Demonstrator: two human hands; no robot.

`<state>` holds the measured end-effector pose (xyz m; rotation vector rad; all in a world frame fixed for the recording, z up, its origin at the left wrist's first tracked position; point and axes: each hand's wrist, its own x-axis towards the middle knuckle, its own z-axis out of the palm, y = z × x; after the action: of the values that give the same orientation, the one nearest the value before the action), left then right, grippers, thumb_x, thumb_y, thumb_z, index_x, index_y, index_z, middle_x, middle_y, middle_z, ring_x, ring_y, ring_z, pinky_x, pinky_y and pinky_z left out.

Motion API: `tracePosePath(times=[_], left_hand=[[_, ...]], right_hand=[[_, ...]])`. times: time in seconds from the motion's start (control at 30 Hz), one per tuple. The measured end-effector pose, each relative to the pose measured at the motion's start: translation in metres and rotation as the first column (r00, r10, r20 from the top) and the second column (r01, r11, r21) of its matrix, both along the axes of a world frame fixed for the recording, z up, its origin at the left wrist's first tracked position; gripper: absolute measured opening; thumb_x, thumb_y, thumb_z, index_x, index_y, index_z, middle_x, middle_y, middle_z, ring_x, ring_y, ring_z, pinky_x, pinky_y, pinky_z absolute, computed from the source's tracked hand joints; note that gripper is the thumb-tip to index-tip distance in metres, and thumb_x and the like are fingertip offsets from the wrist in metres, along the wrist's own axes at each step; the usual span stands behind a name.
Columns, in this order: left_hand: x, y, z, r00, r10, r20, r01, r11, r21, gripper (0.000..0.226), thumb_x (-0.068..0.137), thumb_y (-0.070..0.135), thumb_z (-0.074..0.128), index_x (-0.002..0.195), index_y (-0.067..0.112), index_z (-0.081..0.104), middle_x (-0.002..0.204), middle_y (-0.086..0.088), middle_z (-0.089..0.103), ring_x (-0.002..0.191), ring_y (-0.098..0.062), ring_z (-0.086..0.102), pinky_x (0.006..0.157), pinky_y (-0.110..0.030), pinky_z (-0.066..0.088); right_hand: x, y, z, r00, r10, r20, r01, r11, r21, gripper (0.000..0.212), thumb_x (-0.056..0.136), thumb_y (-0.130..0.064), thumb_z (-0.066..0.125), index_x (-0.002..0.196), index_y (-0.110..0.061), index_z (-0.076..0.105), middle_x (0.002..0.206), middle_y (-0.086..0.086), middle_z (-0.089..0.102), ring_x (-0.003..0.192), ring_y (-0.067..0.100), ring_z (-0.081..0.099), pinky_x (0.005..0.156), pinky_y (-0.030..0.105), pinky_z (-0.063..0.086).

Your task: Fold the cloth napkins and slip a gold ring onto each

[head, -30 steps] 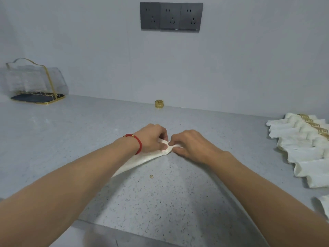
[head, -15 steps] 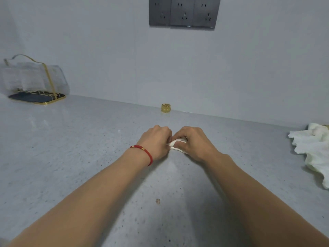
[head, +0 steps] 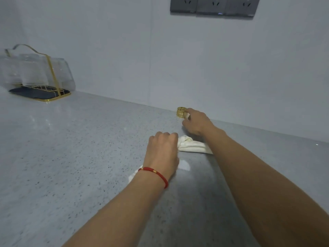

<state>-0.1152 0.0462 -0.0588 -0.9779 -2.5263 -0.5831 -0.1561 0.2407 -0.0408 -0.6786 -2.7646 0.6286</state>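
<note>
On the speckled grey stone tabletop [head: 74,157], near the middle: a cream-white cloth napkin [head: 193,146], gathered into a narrow bunched strip, lying flat and running from beneath the left wrist up and rightward to pass under the right forearm. Left hand [head: 162,150], knuckles up, fingers curled down onto the gathered middle of the strip, gripping it against the surface; a thin red cord bracelet with small gold beads [head: 156,173] around that wrist, with a pale corner of the cloth showing just below it. Farther back, close to where the surface meets the plain pale grey wall [head: 124,50]: a small openwork gold napkin ring [head: 181,112], tilted, pinched at its right side by the fingertips of the right hand [head: 196,122], which reaches past the cloth with fingers bent around the ring; whether the ring touches the surface or sits lifted just above it, cannot tell. Ring and cloth apart, the ring beyond the far end of the strip. At far left, well apart from both hands: a clear ribbed plastic holder with a gold wire frame and handle on a dark base [head: 38,75]. High on the wall, cut by the upper edge: a row of dark grey power sockets [head: 212,6].
</note>
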Motion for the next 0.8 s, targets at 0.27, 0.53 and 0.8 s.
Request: tracePosePath(times=[0.27, 0.53, 0.8], left_hand=[[-0.002, 0.009, -0.008, 0.993, -0.037, -0.111, 0.020, 0.988, -0.152, 0.028, 0.085, 0.003, 0.054, 0.092, 0.019, 0.031, 0.096, -0.005, 0.064, 0.088, -0.026, 0.055, 0.075, -0.033, 0.025], [0.009, 0.001, 0.000, 0.999, -0.031, -0.037, 0.025, 0.988, -0.149, 0.030, 0.084, 0.003, 0.054, 0.092, 0.019, 0.030, 0.099, -0.007, 0.063, 0.098, -0.029, 0.055, 0.074, -0.034, 0.025], [0.041, -0.013, 0.002, 0.989, -0.129, -0.078, 0.131, 0.991, 0.020, 0.034, 0.075, -0.007, 0.066, 0.082, 0.014, 0.039, 0.062, -0.002, 0.039, 0.064, -0.033, 0.043, 0.062, -0.034, 0.025]], right_hand=[[-0.052, 0.014, -0.017, 0.969, -0.239, 0.058, 0.232, 0.967, 0.102, 0.037, 0.102, -0.032, 0.047, 0.137, -0.020, 0.051, 0.133, 0.014, 0.050, 0.120, 0.036, 0.053, 0.097, 0.043, 0.043], [0.092, -0.004, 0.023, 0.876, -0.194, -0.442, 0.179, 0.981, -0.076, 0.019, 0.093, -0.034, 0.065, 0.089, -0.015, 0.067, 0.097, 0.005, 0.067, 0.090, 0.024, 0.062, 0.075, 0.035, 0.047], [0.280, -0.019, 0.000, 0.705, -0.543, -0.456, 0.275, 0.802, -0.530, 0.027, 0.089, -0.041, 0.072, 0.077, -0.017, 0.074, 0.081, -0.005, 0.076, 0.087, 0.016, 0.071, 0.085, 0.040, 0.053]])
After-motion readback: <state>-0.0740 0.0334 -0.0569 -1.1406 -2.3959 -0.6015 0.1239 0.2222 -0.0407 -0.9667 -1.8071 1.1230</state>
